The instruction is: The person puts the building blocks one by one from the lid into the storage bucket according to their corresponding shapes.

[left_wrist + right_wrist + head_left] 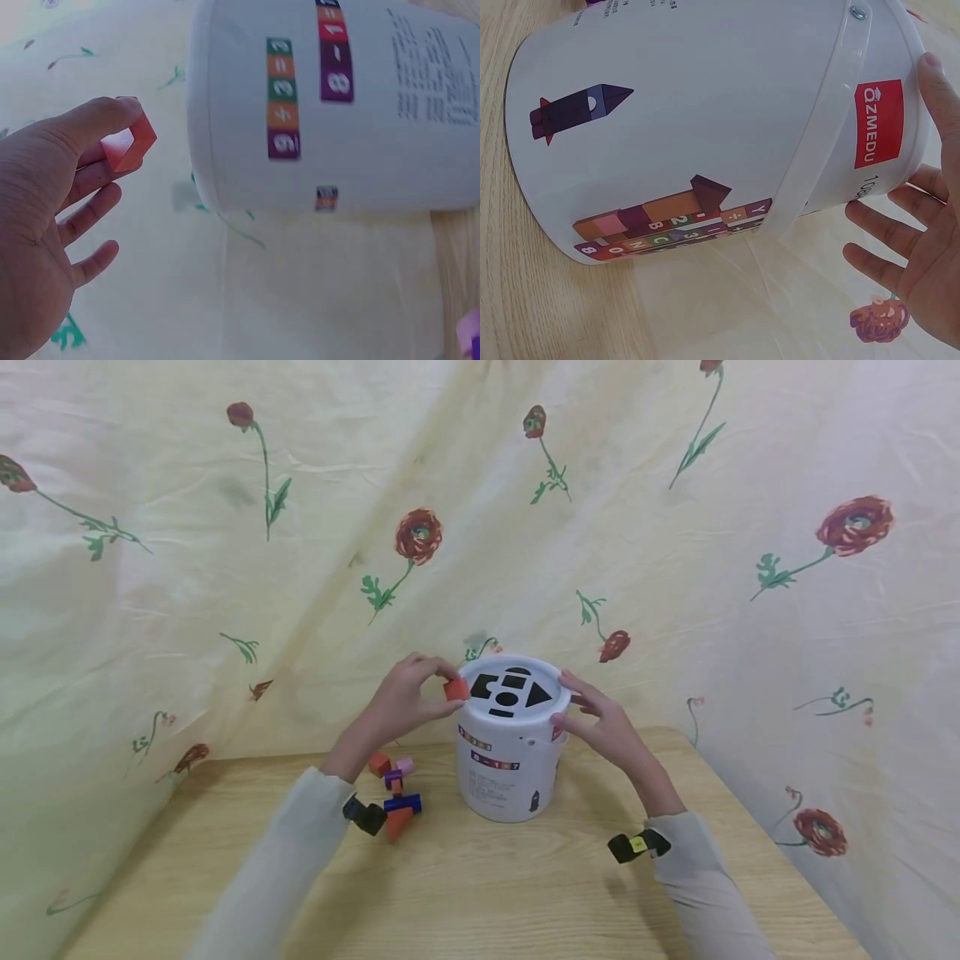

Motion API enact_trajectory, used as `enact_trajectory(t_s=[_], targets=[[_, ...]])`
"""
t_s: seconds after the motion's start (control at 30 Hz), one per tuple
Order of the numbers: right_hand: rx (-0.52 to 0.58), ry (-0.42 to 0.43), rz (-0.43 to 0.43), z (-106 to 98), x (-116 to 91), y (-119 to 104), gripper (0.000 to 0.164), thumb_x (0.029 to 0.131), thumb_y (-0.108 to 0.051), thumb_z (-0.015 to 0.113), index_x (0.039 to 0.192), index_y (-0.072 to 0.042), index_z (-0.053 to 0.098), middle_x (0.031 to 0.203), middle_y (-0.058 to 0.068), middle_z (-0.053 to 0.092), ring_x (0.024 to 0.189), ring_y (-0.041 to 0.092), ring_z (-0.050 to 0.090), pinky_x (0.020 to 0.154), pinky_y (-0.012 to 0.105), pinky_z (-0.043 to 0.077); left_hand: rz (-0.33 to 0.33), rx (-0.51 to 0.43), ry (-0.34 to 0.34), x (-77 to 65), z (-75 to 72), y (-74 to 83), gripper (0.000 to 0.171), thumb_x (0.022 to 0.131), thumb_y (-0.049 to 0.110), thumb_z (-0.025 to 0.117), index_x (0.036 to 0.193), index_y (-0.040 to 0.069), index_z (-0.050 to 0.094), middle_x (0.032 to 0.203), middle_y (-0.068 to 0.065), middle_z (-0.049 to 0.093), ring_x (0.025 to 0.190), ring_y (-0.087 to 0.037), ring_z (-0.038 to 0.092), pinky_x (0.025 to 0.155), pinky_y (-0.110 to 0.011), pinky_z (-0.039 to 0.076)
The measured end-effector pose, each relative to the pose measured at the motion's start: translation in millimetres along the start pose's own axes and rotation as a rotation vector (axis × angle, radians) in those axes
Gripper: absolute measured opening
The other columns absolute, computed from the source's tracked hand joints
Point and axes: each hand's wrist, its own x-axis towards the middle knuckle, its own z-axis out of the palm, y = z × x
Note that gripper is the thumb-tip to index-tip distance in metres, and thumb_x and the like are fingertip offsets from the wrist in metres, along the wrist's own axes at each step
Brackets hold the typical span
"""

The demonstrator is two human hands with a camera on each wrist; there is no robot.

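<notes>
My left hand [401, 700] pinches a small red block [456, 690] between thumb and fingertips, just at the left rim of a white bucket [504, 760]. In the left wrist view the block [141, 139] has flat sides, one face pale with light, and is apart from the bucket wall. The bucket stands upright, its lid [489, 702] cut with dark shaped holes: a triangle, a circle, a square and others. On the right side of the rim, my right hand [603, 727] touches with its thumb and spread fingers; in the right wrist view the lower fingers stand off the wall.
Left of the bucket lie several loose blocks on the wooden table [480, 877]: a blue one [402, 803], a red-orange wedge [399, 823], a pink one [405, 766], and purple and orange ones. A flowered cloth [322, 568] hangs behind the table.
</notes>
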Motion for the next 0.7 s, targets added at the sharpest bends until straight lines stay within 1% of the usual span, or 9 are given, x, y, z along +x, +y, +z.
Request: enact_trajectory(t_s=[0.17,0.27,0.37,0.53,0.63,0.7], targets=[[0.004,0.003,-0.012,0,0,0,0.074,0.095,-0.038,0.072,0.159,-0.026,0.037,0.167,0.000,0.031,0.146,0.036,0.042,0.117,0.061,0.033,0.019,0.023,-0.013,14.4,10.1,12.0,0.036,0.086,0.027,0.084,0.116,0.012,0.071,0.112,-0.004,0.066,0.109,-0.026,0.055,0.094,-0.039,0.053],[0.007,0.004,-0.013,0,1,1,0.073,0.095,-0.038,0.072,0.158,-0.026,0.037,0.167,-0.001,0.031,0.146,0.036,0.042,0.117,0.060,0.033,0.023,0.035,-0.034,20.7,16.6,16.9,0.034,0.086,0.025,0.084,0.114,0.012,0.071,0.110,-0.004,0.066,0.110,-0.030,0.057,0.092,-0.038,0.053],[0.008,0.007,-0.013,1,0,1,0.073,0.095,-0.038,0.072,0.158,-0.026,0.037,0.167,-0.001,0.031,0.146,0.035,0.043,0.117,0.060,0.033,0.021,0.053,-0.066,25.4,23.3,19.9,0.034,0.085,0.023,0.084,0.114,0.013,0.070,0.111,-0.003,0.066,0.109,-0.030,0.057,0.090,-0.037,0.054],[0.006,0.011,-0.016,1,-1,-1,0.075,0.094,-0.039,0.072,0.159,-0.024,0.037,0.167,0.000,0.031,0.146,0.036,0.043,0.117,0.060,0.034,-0.001,0.085,-0.121,29.9,31.9,23.9,0.035,0.085,0.023,0.084,0.116,0.015,0.069,0.115,-0.003,0.067,0.109,-0.028,0.057,0.088,-0.035,0.054],[0.008,0.011,-0.016,1,-1,-2,0.075,0.094,-0.039,0.073,0.159,-0.023,0.037,0.168,0.000,0.031,0.146,0.037,0.043,0.117,0.060,0.034,-0.010,0.102,-0.140,31.9,35.4,25.2,0.035,0.086,0.023,0.083,0.117,0.016,0.069,0.117,-0.002,0.069,0.110,-0.023,0.055,0.089,-0.033,0.054],[0.009,0.011,-0.012,0,-2,-2,0.075,0.094,-0.039,0.073,0.159,-0.023,0.037,0.168,0.000,0.031,0.146,0.036,0.043,0.117,0.060,0.034,-0.007,0.099,-0.147,33.4,37.0,25.7,0.035,0.086,0.023,0.084,0.116,0.016,0.069,0.117,-0.001,0.070,0.110,-0.022,0.055,0.091,-0.034,0.053]])
